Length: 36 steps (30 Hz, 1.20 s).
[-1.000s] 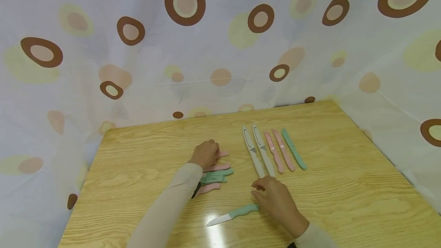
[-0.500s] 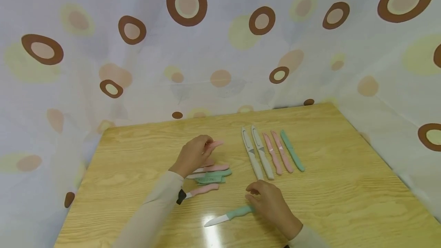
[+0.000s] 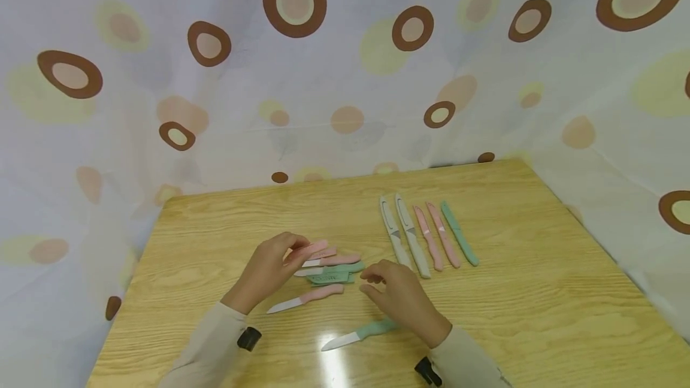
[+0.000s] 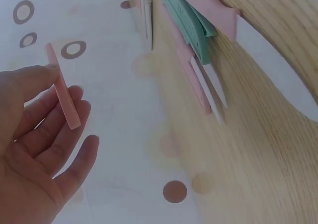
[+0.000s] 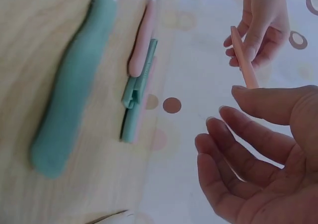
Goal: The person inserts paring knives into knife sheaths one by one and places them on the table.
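left grip [image 3: 271, 266]: pinching pink sheath [image 3: 316, 248], lower centre of head frame | sheath's long axis rises toward upper right | right grip [image 3: 403, 297]: loosely bent, holding nothing, apart at sheath's lower right | pink-handled knife [image 3: 322, 293] below sheath, blade toward lower left

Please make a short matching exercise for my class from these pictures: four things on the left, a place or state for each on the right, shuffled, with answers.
Column 1
1. Left hand
2. Right hand
3. Grey knives
4. Front green knife

Column 2
A. Left end of the row of five
B. Holding nothing
C. Bare white blade
D. Pinching a pink cover

Pairs: 1-D, 2-B, 3-A, 4-C
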{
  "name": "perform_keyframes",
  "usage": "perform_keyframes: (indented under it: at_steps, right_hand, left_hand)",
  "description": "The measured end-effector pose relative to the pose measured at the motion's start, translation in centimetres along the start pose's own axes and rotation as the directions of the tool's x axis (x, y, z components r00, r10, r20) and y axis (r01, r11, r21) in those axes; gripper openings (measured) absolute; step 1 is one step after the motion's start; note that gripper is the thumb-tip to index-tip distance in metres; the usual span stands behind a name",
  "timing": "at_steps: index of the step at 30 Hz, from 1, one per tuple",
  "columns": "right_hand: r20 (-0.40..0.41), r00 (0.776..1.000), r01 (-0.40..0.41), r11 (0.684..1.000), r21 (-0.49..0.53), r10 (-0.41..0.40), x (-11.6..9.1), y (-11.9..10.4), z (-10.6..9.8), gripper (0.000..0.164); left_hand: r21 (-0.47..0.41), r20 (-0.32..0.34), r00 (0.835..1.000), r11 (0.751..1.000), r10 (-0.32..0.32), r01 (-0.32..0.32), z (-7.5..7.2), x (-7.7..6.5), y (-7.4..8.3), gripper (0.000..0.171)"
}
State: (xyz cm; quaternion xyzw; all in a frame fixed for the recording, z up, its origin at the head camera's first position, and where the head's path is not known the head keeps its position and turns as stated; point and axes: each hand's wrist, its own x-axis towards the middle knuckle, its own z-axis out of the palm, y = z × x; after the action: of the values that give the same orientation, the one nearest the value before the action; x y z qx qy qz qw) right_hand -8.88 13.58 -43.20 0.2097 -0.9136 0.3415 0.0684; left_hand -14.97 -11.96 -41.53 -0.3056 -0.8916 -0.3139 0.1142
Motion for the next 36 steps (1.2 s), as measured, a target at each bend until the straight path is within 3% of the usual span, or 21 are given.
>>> perform_keyframes:
  at_steps: [7,10,12,15,18,20,21,26,36]
  right_hand:
    - [0.117,0.991,0.066,0.997,0.033,-0.070,2.2,-0.9,1.5,0.013]
    - [0.188,0.979,0.077,0.996,0.034,-0.082,2.9,-1.0,2.7,0.015]
    - [0.226,0.966,0.131,0.991,-0.012,-0.125,3.2,-1.1,3.6,0.015]
    - [0.285,0.932,0.283,0.939,-0.196,-0.222,3.7,-1.4,4.8,0.021]
    - [0.339,0.908,0.366,0.864,-0.347,-0.248,4.0,-1.9,5.7,0.023]
    - [0.367,0.908,0.354,0.839,-0.413,-0.202,4.2,-2.2,6.3,0.021]
    - [0.356,0.916,0.331,0.849,-0.412,-0.185,4.3,-2.3,6.5,0.011]
    - [0.392,0.910,0.327,0.811,-0.485,-0.133,4.2,-2.7,7.3,0.009]
    - [0.381,0.912,0.326,0.832,-0.449,-0.152,3.6,-2.5,7.6,0.011]
  left_hand:
    - [-0.004,-0.028,1.000,1.000,-0.008,0.007,-0.7,-2.3,-0.1,0.015]
    - [0.007,-0.024,0.999,1.000,-0.021,0.021,-0.8,-3.0,-0.1,0.016]
    - [0.006,-0.027,0.999,1.000,-0.028,0.028,-0.7,-3.4,-0.1,0.016]
    - [0.011,-0.032,0.999,1.000,-0.027,0.027,-0.7,-3.7,-0.2,0.016]
    - [0.017,-0.038,0.999,1.000,-0.015,0.016,-0.8,-3.7,-0.3,0.017]
    - [0.020,-0.044,0.999,1.000,-0.006,0.007,-0.8,-3.5,-0.3,0.016]
    - [0.026,-0.048,0.999,1.000,0.000,0.001,-0.8,-3.4,-0.3,0.017]
    - [0.059,-0.060,0.998,0.998,0.021,-0.017,-0.7,-3.2,-0.1,0.016]
    - [0.073,-0.043,0.999,0.997,0.002,0.002,-0.6,-3.2,0.1,0.016]
